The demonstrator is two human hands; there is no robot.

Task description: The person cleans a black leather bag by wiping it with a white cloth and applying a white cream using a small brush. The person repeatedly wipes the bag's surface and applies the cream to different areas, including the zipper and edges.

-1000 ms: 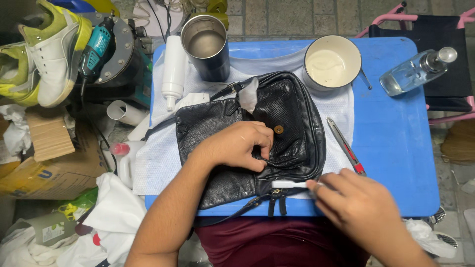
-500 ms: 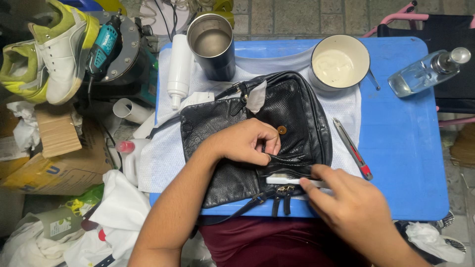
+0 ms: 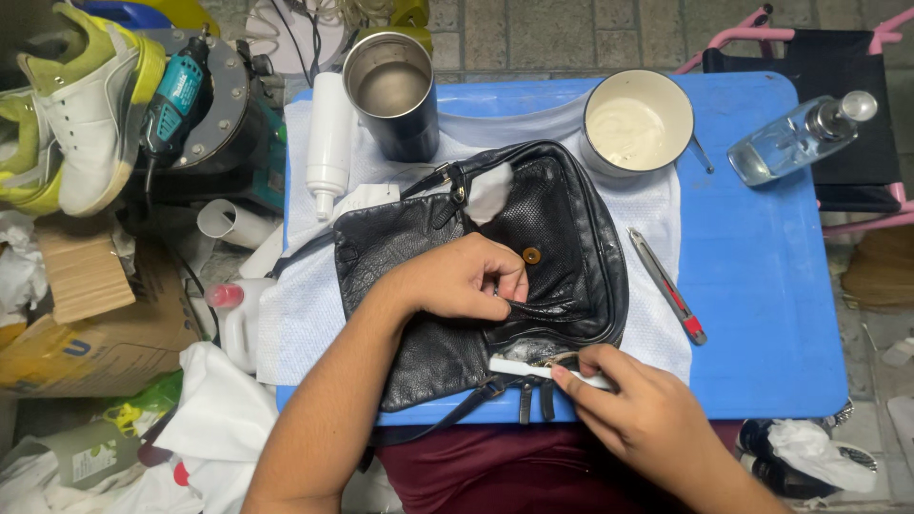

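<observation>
Lying flat on a white cloth [image 3: 657, 314] spread over a blue table [image 3: 771, 286], a black leather bag [image 3: 419, 343] is being worked on by 2 bare hands. The left hand [image 3: 457, 281] is being pressed down on the middle of the bag, its fingers curled and pinched together on a fold of leather just below a brass snap [image 3: 531, 255]. The right hand [image 3: 647, 419] is being held at the near edge of the bag, its fingers closed around a small white brush [image 3: 533, 369] whose head is touching the leather beside the zipper. Behind the bag, a steel tumbler [image 3: 392, 93] and a white cup of cream [image 3: 636, 122] are standing upright, with a white squeeze bottle [image 3: 329, 143] lying just left of the tumbler. A red and grey utility knife [image 3: 666, 286] is lying on the cloth right of the bag. A clear pump bottle [image 3: 795, 141] is lying at the far right corner. White and green sneakers [image 3: 76, 114] are being stored off the table's left side.
</observation>
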